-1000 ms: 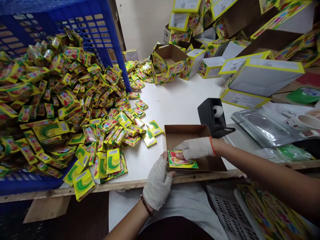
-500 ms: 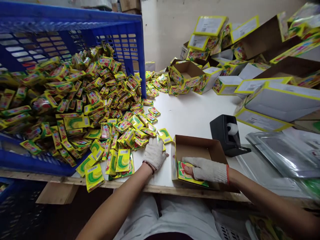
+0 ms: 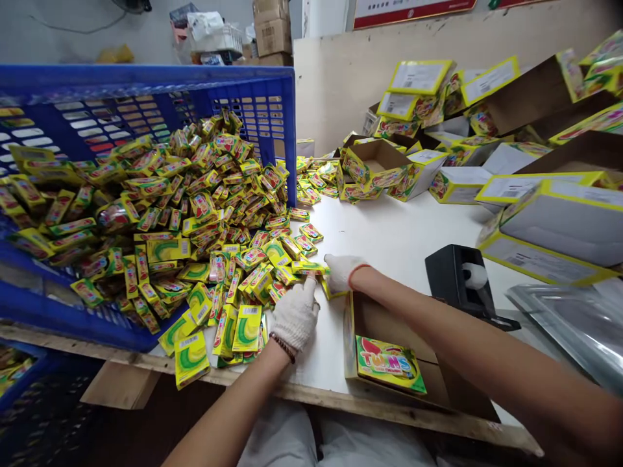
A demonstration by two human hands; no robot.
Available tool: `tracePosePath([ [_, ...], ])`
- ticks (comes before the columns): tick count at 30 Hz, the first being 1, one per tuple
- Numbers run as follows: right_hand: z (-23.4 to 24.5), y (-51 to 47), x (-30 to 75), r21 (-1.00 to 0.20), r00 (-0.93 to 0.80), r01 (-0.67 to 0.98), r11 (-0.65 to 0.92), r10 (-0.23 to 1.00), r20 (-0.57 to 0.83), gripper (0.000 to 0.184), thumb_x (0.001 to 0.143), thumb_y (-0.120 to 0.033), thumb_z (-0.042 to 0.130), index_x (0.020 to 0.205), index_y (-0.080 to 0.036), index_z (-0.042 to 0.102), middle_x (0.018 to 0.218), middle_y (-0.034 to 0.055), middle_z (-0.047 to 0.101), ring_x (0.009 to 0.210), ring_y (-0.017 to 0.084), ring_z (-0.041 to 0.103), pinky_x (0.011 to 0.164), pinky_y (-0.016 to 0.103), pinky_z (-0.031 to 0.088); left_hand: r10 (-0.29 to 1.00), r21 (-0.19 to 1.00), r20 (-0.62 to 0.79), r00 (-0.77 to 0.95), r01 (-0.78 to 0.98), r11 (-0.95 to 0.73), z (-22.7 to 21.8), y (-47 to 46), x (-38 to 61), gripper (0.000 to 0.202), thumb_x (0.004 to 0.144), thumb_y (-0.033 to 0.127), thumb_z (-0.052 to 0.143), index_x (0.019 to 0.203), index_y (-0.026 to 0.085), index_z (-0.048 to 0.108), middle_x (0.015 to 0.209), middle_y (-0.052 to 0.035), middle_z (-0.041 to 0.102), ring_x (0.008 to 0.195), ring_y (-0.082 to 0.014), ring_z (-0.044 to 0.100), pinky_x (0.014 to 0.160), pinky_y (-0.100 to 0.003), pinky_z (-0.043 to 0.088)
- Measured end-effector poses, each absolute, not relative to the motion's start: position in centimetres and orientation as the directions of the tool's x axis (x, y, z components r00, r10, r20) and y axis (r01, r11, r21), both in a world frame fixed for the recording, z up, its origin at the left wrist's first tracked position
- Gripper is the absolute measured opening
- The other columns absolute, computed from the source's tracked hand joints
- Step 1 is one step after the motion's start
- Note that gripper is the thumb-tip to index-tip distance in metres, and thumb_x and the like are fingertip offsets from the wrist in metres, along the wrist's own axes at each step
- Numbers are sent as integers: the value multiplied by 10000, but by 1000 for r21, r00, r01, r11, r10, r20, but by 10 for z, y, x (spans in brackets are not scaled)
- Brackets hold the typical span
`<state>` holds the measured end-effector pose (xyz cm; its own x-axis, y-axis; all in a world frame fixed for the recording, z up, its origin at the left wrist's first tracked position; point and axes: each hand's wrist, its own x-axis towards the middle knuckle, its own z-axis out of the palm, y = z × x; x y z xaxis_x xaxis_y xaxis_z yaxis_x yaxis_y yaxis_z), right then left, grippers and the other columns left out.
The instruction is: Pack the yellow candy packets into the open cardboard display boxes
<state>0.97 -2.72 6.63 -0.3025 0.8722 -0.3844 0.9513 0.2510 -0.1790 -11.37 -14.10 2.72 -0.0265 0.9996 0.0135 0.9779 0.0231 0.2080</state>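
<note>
Close together, the left hand [image 3: 294, 316] and right hand [image 3: 341, 274] are at a yellow pack [image 3: 306, 266]; whether gripping, I cannot tell

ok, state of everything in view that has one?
Near carton: open-topped
TWINS pack: inside it, printed face up
Blue crate: heaped with packs, more out on the table
Tape dispenser: upright, roll fitted
Back cartons: heaped, several open
Left hand: gloved, at loose packs, grip unclear
Right hand: gloved, at loose packs, grip unclear
</note>
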Motion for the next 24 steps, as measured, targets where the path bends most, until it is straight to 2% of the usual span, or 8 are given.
tracePosePath([
  [4, 35, -14, -18, -274, -268, 949, 157, 859, -437, 915, 447, -186, 859, 1293, -125, 515, 1176, 246, 678, 1041, 407, 670, 862, 501, 534, 984, 553, 47, -171, 825, 117, 10, -158, -127, 196, 924, 243, 510, 1106, 254, 584, 1051, -73, 720, 986, -238, 688, 834, -325, 517],
  [6, 33, -9, -15, -347, -256, 932, 101, 863, -436, 942, 439, -126, 831, 1314, -123, 481, 1168, 260, 675, 1022, 411, 672, 850, 512, 535, 960, 752, 39, -278, 640, 155, 1, -161, -134, 173, 916, 249, 531, 1085, 247, 562, 1047, -62, 728, 977, -216, 696, 833, -314, 530],
  [9, 46, -4, 2, -469, -217, 883, -12, 875, -433, 797, 535, -139, 772, 1277, -122, 482, 1011, 214, 712, 924, 370, 695, 780, 478, 556, 922, 929, -56, -382, 319, 189, -6, -159, -138, 189, 906, 269, 548, 1088, 230, 512, 1046, -68, 727, 928, -192, 713, 772, -301, 566],
  [14, 75, -24, 28, -768, -265, 605, -210, 856, -443, 348, 805, -285, 560, 1127, -153, 535, 850, 120, 706, 787, 252, 708, 708, 395, 591, 871, 959, -224, -437, -260, 116, -2, -143, -125, 234, 903, 272, 555, 1083, 219, 414, 1020, -81, 712, 802, -161, 733, 709, -301, 606],
  [17, 75, -47, 27, -883, -407, 348, -315, 798, -445, 314, 894, -390, 460, 1078, -159, 566, 833, 115, 710, 802, 244, 712, 745, 417, 600, 861, 916, -258, -439, -394, 74, 4, -131, -109, 286, 900, 282, 575, 1105, 211, 389, 967, -66, 696, 739, -152, 722, 698, -309, 604],
  [19, 69, -55, 22, -911, -462, 156, -382, 787, -409, 348, 901, -438, 478, 1087, -159, 571, 855, 123, 720, 817, 256, 710, 761, 440, 599, 892, 935, -242, -382, -337, 110, 8, -124, -100, 222, 927, 291, 533, 1095, 210, 414, 983, -61, 685, 756, -146, 711, 704, -299, 592],
  [21, 64, -52, 20, -937, -418, 83, -339, 842, -341, 368, 899, -447, 503, 1124, -162, 564, 909, 134, 729, 836, 267, 707, 774, 443, 596, 935, 988, -146, -323, -91, 122, 12, -118, -97, 116, 966, 290, 456, 1049, 212, 475, 995, -58, 679, 821, -152, 695, 757, -305, 578],
  [24, 64, -31, 30, -930, -336, 357, -87, 917, -214, 426, 930, -510, 437, 1202, -200, 544, 995, 136, 727, 864, 274, 706, 768, 430, 597, 983, 849, 99, -155, 529, -2, 20, -104, -103, 138, 968, 227, 424, 966, 210, 560, 1060, -78, 661, 1022, -201, 640, 933, -365, 518],
])
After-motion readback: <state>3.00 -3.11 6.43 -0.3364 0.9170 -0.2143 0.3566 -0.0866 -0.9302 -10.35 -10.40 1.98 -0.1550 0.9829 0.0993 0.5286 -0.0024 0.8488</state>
